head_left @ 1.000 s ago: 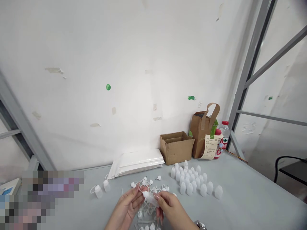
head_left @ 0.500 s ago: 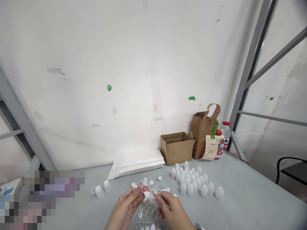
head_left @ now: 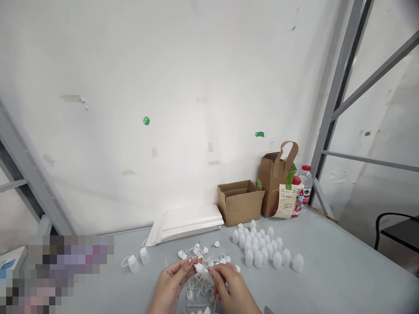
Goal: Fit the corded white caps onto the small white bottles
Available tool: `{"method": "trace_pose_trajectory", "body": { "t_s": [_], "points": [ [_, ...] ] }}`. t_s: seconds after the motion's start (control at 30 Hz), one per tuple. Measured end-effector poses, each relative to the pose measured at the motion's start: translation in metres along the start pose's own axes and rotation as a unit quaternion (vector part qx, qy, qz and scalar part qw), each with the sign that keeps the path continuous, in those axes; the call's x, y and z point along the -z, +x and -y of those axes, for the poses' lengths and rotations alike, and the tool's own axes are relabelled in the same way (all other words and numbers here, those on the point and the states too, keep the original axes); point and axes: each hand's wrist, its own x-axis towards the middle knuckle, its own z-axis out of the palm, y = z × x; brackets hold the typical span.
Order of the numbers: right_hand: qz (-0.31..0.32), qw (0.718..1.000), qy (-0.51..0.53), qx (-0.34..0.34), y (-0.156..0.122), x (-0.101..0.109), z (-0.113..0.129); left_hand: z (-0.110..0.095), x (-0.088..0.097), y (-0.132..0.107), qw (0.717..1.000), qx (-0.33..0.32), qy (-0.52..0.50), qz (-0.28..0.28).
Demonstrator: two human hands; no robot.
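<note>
While my left hand (head_left: 176, 280) pinches the tip end of a bottle (head_left: 203, 272), my right hand (head_left: 231, 283) grips the other end, fingers curled in tight on both. On my feed it's tilted over a messy pile of corded caps (head_left: 199, 284) on the bench (head_left: 327, 266), with more bottles (head_left: 258, 260) standing off right.

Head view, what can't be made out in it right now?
All in the head view:
One end of the held white bottle: behind the right hand.
Near part of the pile of corded white caps: cut off by bottom edge.
Print on the receipt: mostly too small.
Floor of the cardboard box: behind its front.
</note>
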Motion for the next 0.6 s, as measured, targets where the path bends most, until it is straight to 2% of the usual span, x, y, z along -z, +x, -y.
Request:
{"method": "trace_pose_trajectory", "body": {
  "t_s": [0.13,0.27,0.33,0.43,0.5,0.6],
  "points": [
    [-0.010,1.000,0.030,0.001,0.003,-0.003,-0.002,0.003,0.000,0.000,1.000,-0.010,0.013,0.005],
    [0.030,0.985,0.163,-0.048,0.005,-0.008,-0.001,0.007,-0.006,0.003,0.998,-0.062,0.008,-0.013],
    [0.048,0.976,0.204,-0.053,0.005,-0.007,0.000,0.004,-0.011,0.002,0.994,-0.096,0.037,-0.027],
    [0.058,0.977,0.202,-0.028,0.002,-0.002,0.003,-0.008,-0.007,-0.008,0.977,-0.153,0.131,-0.067],
    [0.050,0.982,0.180,-0.017,0.001,0.003,0.005,-0.021,0.007,-0.020,0.941,-0.204,0.243,-0.121],
    [0.039,0.987,0.153,-0.018,0.000,0.008,0.007,-0.040,0.047,-0.040,0.843,-0.273,0.408,-0.219]
  ]
}}
